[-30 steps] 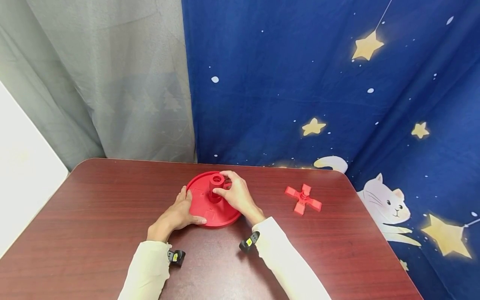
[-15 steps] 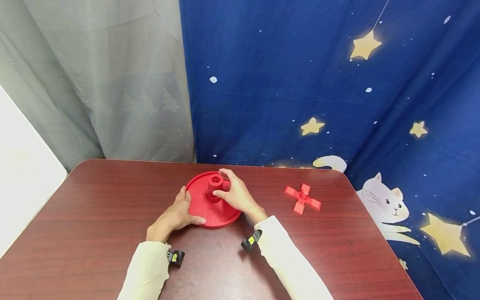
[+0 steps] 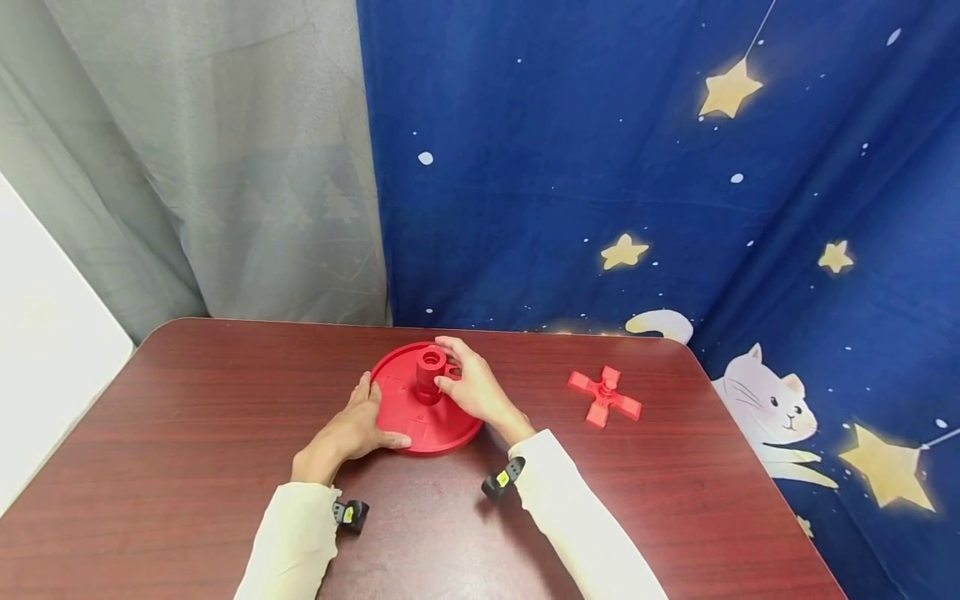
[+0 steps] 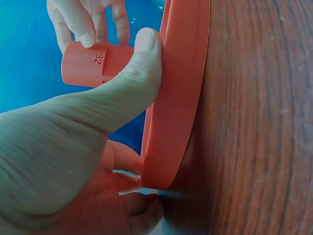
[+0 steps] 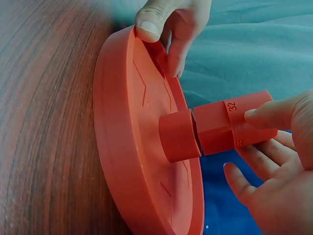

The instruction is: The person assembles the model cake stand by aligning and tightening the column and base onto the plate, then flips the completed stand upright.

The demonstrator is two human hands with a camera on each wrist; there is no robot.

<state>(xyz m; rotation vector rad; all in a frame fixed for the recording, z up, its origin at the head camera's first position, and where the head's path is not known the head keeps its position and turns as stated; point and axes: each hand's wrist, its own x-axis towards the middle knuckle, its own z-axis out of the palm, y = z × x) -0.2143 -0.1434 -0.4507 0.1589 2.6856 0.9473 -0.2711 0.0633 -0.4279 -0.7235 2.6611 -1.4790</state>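
A round red plastic base (image 3: 401,408) with a raised rim lies on the table. My left hand (image 3: 348,429) grips its left edge, thumb on the near rim and fingers spread along the far side. From the base's middle rises a short round hub (image 5: 178,137). Above it stands a hollow red tube (image 5: 234,120) marked 32, lined up with the hub, with a thin gap showing at the joint in the right wrist view. My right hand (image 3: 480,387) pinches that tube between thumb and fingers near its upper end.
A red cross-shaped piece (image 3: 606,396) with a knob at its centre lies on the brown wooden table (image 3: 225,400), to the right of the base. Behind the table hang a grey curtain (image 3: 262,167) and a blue one (image 3: 525,208) with stars.
The right fingers and thumb have shifted slightly around the tube. The base, the left hand and the cross-shaped piece stay in place.
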